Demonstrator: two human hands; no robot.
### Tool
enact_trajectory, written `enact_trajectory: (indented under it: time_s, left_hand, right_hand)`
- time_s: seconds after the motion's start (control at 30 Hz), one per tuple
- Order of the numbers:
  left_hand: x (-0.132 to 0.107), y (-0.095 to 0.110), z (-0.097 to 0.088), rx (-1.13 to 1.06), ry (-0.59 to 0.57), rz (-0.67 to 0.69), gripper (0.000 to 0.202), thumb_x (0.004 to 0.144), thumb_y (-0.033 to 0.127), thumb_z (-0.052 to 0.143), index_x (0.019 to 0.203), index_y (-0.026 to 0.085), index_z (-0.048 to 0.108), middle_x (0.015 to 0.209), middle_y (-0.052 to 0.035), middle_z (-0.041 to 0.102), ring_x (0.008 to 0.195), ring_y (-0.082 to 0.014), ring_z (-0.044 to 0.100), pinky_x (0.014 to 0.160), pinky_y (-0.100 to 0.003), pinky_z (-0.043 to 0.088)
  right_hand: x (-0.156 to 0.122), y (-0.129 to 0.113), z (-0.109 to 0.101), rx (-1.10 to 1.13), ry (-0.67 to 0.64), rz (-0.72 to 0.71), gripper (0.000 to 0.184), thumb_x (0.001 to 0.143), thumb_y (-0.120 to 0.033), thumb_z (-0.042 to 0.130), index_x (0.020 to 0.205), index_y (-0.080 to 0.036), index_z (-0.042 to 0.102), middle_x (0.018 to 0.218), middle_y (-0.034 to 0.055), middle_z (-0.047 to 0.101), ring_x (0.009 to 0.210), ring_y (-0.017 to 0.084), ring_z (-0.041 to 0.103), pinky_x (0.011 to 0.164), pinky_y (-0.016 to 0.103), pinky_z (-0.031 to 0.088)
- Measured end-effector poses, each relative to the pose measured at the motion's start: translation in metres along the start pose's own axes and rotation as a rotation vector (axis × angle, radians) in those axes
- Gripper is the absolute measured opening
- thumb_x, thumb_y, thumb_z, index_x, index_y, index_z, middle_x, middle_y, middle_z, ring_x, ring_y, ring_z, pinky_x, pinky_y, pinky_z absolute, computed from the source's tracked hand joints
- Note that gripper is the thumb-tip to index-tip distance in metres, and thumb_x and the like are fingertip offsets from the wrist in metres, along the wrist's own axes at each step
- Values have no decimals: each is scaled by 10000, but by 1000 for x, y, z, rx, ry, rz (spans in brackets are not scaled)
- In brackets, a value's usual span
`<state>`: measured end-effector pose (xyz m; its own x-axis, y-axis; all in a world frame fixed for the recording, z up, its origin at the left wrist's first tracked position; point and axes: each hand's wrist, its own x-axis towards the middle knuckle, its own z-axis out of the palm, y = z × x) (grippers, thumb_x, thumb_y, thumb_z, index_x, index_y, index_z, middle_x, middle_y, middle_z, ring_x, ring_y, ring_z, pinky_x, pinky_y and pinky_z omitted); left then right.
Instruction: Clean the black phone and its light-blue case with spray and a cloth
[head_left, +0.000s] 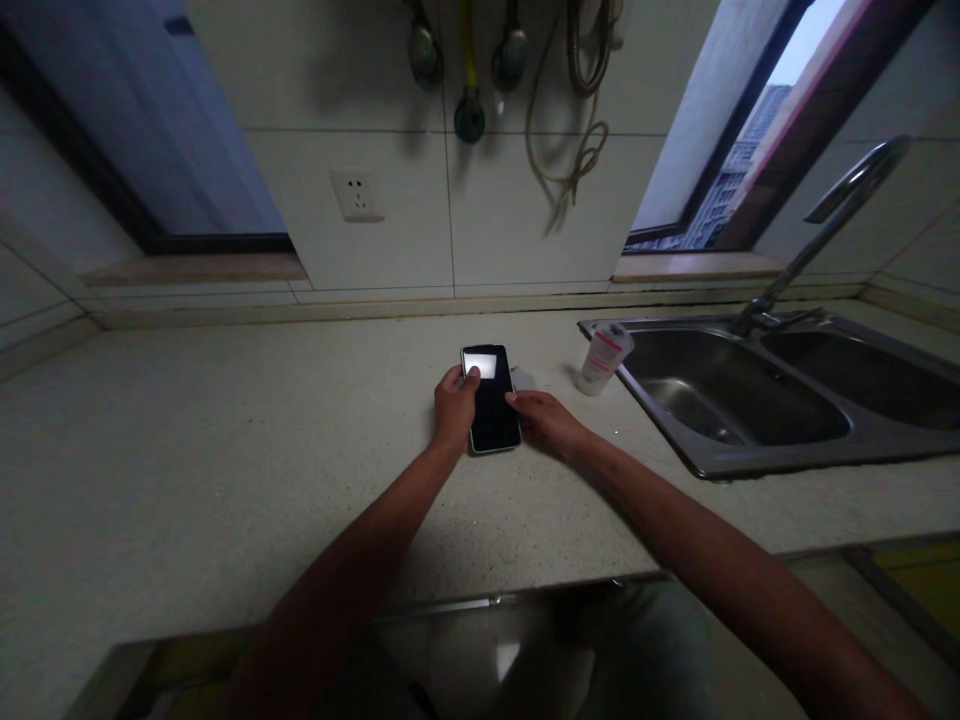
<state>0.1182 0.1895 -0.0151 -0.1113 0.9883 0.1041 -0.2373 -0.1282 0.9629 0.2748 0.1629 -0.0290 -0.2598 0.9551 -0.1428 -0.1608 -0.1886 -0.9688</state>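
A dark smartphone [495, 415] with a bright white patch near its top is held over the counter between both hands. My left hand [454, 408] is closed on its left edge, the thumb lying over the lit part of the screen. At the right edge, my right hand [551, 420] pinches the phone between thumb and fingers; some of its fingers are hidden. Behind the right hand lies a small pale grey piece [523, 379], partly covered, whose kind I cannot tell. A clear plastic cup [604, 358] with pink-red print stands to the right, beside the sink.
The pale speckled countertop [247, 430] stretches left and forward to the tiled wall. A steel double sink [697, 465] with a tall faucet [817, 230] is at the right. A wall socket [357, 194], pipe ends and a looped hose [574, 165] are on the wall.
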Motion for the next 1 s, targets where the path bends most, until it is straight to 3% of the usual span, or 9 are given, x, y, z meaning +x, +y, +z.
enact_trajectory:
  time_s: [0.13,0.4,0.63,0.8,0.9,1.0]
  left_hand:
    - [-3,1,2,33,-13,24,230,779,392,685,878,185,668,755,-19,618,665,-151,546,600,-250,418]
    - [-2,0,1,-29,0,5,254,754,408,695,836,175,636,731,-7,605,622,-132,535,592,-249,423]
    - [0,-1,1,-66,-3,-14,264,745,413,698,835,177,621,705,4,592,597,-127,525,564,-241,406]
    - [1,-2,0,-64,-5,-3,265,743,423,701,788,181,600,715,-8,599,615,-135,534,578,-251,417]
    - [1,-2,0,-63,-7,-6,270,738,422,703,815,177,619,741,-13,614,636,-140,542,595,-254,423]
    - [-1,1,1,-76,-16,-10,294,726,432,714,841,176,628,731,-4,608,636,-139,541,602,-251,422]
  right_hand:
    - [3,5,1,-98,29,-60,423,776,-508,746,688,-176,501,573,-51,493,500,76,431,508,240,350]
    - [1,6,0,-44,-52,-59,402,632,-323,867,887,-139,616,785,37,710,676,159,660,717,341,526]
    - [2,8,-4,-39,-108,-56,489,610,-229,879,1011,-141,614,896,65,740,806,206,720,883,446,560]
    - [1,3,-12,-36,-259,3,629,531,-125,897,1067,-175,571,1002,55,727,897,202,718,898,403,572]
    - [-1,0,-12,-24,-289,11,627,548,-149,906,1072,-179,564,1005,51,724,903,189,713,880,371,574]
    - [-2,-2,-11,-18,-261,-14,509,614,-267,908,996,-172,585,938,44,718,832,171,697,823,349,572]
